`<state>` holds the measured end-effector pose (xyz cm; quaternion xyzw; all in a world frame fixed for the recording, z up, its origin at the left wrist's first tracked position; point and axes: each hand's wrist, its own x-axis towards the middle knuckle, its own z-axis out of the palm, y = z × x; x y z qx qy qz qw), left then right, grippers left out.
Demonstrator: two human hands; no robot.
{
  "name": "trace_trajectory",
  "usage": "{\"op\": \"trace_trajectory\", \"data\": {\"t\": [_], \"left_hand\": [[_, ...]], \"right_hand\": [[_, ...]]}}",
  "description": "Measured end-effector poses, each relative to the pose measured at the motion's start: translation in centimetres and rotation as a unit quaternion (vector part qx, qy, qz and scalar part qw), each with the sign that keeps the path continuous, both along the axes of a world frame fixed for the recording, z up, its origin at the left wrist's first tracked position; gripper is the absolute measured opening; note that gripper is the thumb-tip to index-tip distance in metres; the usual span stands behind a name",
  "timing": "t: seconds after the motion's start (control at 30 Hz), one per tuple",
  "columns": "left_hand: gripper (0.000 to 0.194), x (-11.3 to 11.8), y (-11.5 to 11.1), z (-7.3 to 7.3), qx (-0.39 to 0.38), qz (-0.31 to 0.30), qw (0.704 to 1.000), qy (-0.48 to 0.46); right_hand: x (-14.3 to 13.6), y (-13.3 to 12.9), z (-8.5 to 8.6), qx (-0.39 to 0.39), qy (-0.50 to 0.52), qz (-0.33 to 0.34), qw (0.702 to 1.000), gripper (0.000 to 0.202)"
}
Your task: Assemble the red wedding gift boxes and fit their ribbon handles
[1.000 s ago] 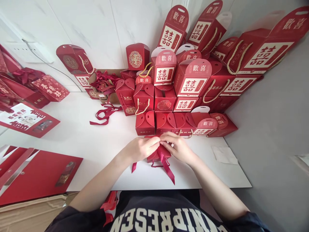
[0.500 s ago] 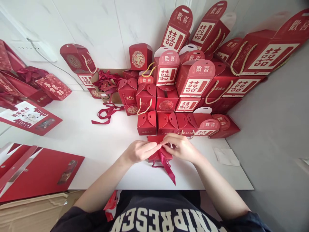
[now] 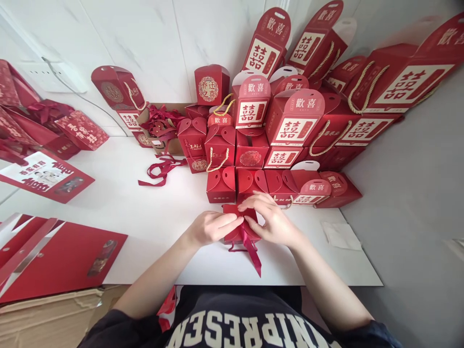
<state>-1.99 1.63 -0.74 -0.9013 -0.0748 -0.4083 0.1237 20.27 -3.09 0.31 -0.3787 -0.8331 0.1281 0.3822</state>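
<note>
A small red gift box [image 3: 232, 235] sits in front of me near the table's front edge, partly covered by my hands. From its top a dark red ribbon [image 3: 251, 251] trails toward me, and a thin cord handle hangs at its near side. My left hand [image 3: 215, 226] pinches the ribbon at the top of the box, its fingertips pressed together. On the other side, my right hand [image 3: 270, 220] arches over the box with index finger and thumb apart. Its thumb tip is close to the left fingertips; whether it touches the ribbon I cannot tell.
Stacked red gift boxes [image 3: 282, 128] stand behind the work spot, up to the grey wall at right. A carton of ribbons [image 3: 163, 123] and a loose ribbon [image 3: 163, 169] lie back left. Red bags [image 3: 65, 256] lie at left; a white tissue [image 3: 340, 235] at right.
My right hand's fingers have opened from a pinch beside the left fingertips, the index finger lifting away across the box. The ribbon's tail has shifted slightly left. My left hand keeps its pinch.
</note>
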Motion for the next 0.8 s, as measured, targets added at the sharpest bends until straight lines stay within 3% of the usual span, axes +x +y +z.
{"op": "trace_trajectory", "data": {"t": [0.1, 0.23, 0.37, 0.53, 0.67, 0.8], "left_hand": [[0.023, -0.06, 0.04, -0.29, -0.005, 0.000, 1.000, 0.003], [0.022, 0.02, 0.04, -0.43, 0.000, 0.001, 1.000, 0.000], [0.021, 0.05, 0.06, -0.46, -0.002, 0.003, 1.000, 0.004], [0.026, -0.10, 0.11, -0.68, -0.009, -0.003, 1.000, 0.007], [0.022, -0.08, 0.06, -0.71, -0.008, 0.000, 1.000, 0.008], [0.021, 0.06, -0.04, -0.50, -0.015, 0.001, 1.000, 0.009]], "right_hand": [[0.04, 0.02, 0.10, -0.030, -0.002, 0.016, 0.999, 0.030], [0.10, 0.03, 0.16, -0.022, 0.014, -0.020, 0.999, 0.025], [-0.04, 0.09, 0.15, -0.059, 0.003, 0.013, 0.998, 0.026], [-0.03, 0.21, 0.14, -0.031, 0.004, -0.016, 0.999, 0.024], [-0.04, 0.23, 0.27, -0.062, -0.031, 0.029, 0.997, 0.025], [-0.39, 0.32, 0.07, 0.013, -0.066, -0.054, 0.996, 0.022]]}}
